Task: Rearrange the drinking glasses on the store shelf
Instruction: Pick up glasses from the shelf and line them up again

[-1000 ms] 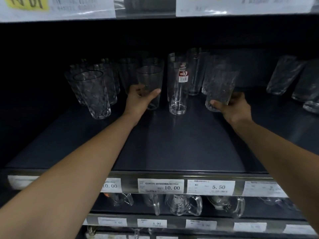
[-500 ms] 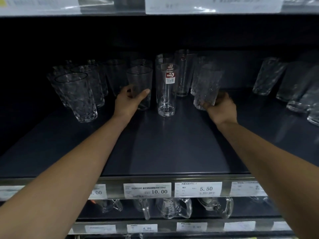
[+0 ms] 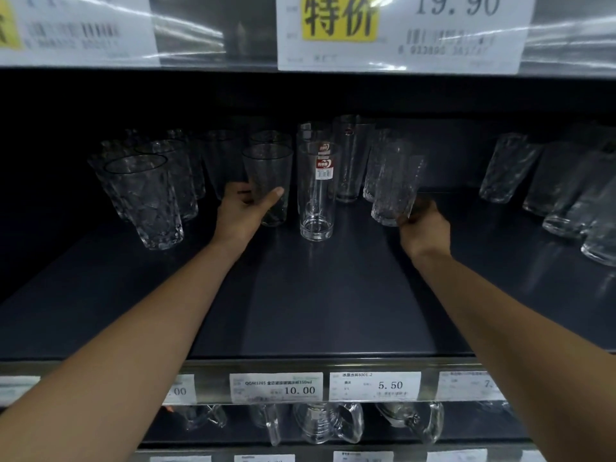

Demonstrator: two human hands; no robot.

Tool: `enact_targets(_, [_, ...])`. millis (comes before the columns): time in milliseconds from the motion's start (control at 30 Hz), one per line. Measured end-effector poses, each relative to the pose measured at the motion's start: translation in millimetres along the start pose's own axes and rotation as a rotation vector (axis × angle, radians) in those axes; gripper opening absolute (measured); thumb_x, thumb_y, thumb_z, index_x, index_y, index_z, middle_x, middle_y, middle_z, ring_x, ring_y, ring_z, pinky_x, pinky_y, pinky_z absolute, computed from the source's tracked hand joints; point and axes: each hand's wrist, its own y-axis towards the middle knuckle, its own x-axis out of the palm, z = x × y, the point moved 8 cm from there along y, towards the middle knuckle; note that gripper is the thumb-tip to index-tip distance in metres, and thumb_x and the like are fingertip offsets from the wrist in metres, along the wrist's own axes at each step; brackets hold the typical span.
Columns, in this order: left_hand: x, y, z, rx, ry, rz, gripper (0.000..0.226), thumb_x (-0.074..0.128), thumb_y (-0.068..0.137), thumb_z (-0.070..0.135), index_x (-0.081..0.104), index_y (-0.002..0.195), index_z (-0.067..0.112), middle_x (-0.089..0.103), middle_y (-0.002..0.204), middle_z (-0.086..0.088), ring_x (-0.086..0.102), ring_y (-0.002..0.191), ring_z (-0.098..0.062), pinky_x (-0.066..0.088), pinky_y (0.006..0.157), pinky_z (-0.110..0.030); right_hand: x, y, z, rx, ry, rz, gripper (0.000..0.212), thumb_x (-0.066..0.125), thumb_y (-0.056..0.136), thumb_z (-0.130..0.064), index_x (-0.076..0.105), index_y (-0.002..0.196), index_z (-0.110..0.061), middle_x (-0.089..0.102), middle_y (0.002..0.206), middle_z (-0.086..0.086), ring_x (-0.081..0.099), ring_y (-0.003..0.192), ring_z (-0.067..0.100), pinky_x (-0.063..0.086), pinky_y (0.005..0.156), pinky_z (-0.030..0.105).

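Head view: both arms reach deep over the dark shelf [image 3: 300,295]; the left hand [image 3: 245,211] curls round the lower half of a smooth glass [image 3: 268,168], thumb across its front; the right hand [image 3: 424,228] grips the base of a textured glass [image 3: 395,181], fingers wrapped behind it; both glasses are clear and sit mid-shelf, either side of a tall glass [image 3: 316,201] with a red label; whether either base is lifted cannot be told.

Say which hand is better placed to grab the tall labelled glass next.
Left, probably. The left hand is nearer the tall labelled glass, thumb toward it; the right hand is farther off. They grip a smooth glass and a textured glass, so release first.
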Motion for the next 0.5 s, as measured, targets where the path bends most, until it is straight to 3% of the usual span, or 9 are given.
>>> enact_targets(500, [-0.9,0.5,-1.2,0.013,-0.050,-0.001,0.049,0.082,0.077,0.037,0.059,0.112,0.013,0.064,0.095,0.008,0.063,0.089,-0.002,0.048,0.073,-0.015,4.1,3.4,1.7,0.040,-0.138,0.006,0.040,0.054,0.100,-0.029,0.047,0.126,0.000,0.055,0.129,0.023,0.052,0.121,0.040,0.044,0.098,0.046])
